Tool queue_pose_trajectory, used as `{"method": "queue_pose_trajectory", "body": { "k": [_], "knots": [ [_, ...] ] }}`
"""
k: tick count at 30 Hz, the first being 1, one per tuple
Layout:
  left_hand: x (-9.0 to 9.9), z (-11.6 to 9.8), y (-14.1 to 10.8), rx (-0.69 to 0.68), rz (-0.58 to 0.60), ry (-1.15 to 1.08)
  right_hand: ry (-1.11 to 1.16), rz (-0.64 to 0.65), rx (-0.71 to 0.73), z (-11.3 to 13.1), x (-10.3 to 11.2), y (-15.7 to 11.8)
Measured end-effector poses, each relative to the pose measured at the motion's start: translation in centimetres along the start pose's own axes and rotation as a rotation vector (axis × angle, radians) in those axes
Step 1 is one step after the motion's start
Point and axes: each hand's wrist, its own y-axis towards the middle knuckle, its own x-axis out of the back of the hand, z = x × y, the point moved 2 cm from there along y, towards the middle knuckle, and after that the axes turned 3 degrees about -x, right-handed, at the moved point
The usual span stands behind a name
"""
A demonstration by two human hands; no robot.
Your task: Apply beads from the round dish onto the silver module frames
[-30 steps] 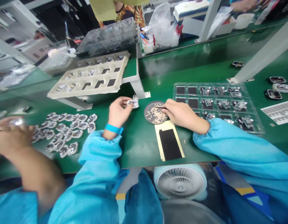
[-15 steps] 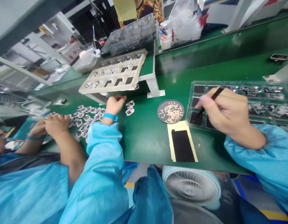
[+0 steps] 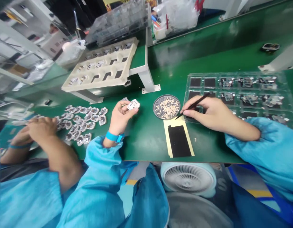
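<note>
Between the thumb and fingers of my left hand (image 3: 120, 118) is a small white-framed part (image 3: 133, 104), lifted off the green table. A second part (image 3: 124, 99) like it shows partly behind those fingers. My right hand (image 3: 210, 110) grips black tweezers (image 3: 192, 105), their tips pointing down and left over the top of a yellow sheet (image 3: 167, 139). A black rectangular pad (image 3: 180, 141) lies on that sheet. Just above it sits a round perforated dish (image 3: 156, 111) full of tiny beige pieces (image 3: 168, 107).
Clear compartment tray (image 3: 234, 76) at right holds black pads and small parts. A cream tray (image 3: 122, 83) rests on a raised shelf (image 3: 147, 79). Many similar white parts (image 3: 83, 122) lie left, beside a co-worker's hands (image 3: 40, 129). A fan (image 3: 189, 177) stands below the table edge.
My left hand has picked up one of two white-framed parts from the table. My right hand has brought the tweezers left, from the clear tray to near the dish. The view has shifted.
</note>
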Motion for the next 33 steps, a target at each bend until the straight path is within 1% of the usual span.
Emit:
{"method": "queue_pose_trajectory", "body": {
  "k": [2, 5, 7, 9, 11, 13, 19, 22, 23, 25, 27, 29, 31, 33],
  "knots": [
    [-2.7, -1.6, 0.1, 0.046, 0.059, -0.174, 0.003, 0.016, -0.009, -0.7, -0.2, 0.0],
    [-6.7, -3.3, 0.4, 0.132, 0.185, -0.320, -0.002, 0.031, 0.003, -1.6, -0.8, 0.0],
    [-8.6, -3.9, 0.4, 0.145, 0.243, -0.385, -0.018, 0.041, 0.036, -1.8, -1.3, 0.0],
    [-9.7, -3.9, 0.0, 0.113, 0.279, -0.393, -0.045, 0.058, 0.080, -1.8, -1.8, -0.1],
    [-10.0, -3.6, -0.6, 0.067, 0.313, -0.352, -0.085, 0.073, 0.114, -1.7, -2.1, -0.1],
    [-9.9, -3.2, -1.2, 0.045, 0.344, -0.304, -0.114, 0.081, 0.127, -1.6, -2.3, -0.1],
    [-9.9, -2.3, -2.1, 0.119, 0.364, -0.303, -0.124, 0.089, 0.128, -1.6, -2.5, 0.0],
    [-10.0, -2.3, -2.0, 0.143, 0.345, -0.299, -0.068, 0.090, 0.096, -1.0, -2.1, -0.2],
    [-10.0, -2.3, -2.0, 0.144, 0.335, -0.300, -0.030, 0.069, 0.084, -0.8, -1.8, -0.2],
    [-10.1, -2.3, -2.1, 0.148, 0.326, -0.306, 0.047, -0.025, 0.101, -0.1, -1.1, -0.3],
    [-10.3, -2.4, -2.3, 0.157, 0.334, -0.313, 0.076, -0.148, 0.187, 0.5, -0.6, -0.4],
    [-10.4, -2.4, -2.5, 0.170, 0.347, -0.315, 0.028, -0.231, 0.281, 0.9, -0.4, -0.4],
    [-10.5, -2.4, -2.6, 0.178, 0.355, -0.313, -0.066, -0.255, 0.352, 1.1, -0.6, -0.2],
    [-10.6, -2.4, -2.7, 0.180, 0.356, -0.313, -0.147, -0.256, 0.393, 1.0, -1.0, -0.1]
  ]
}}
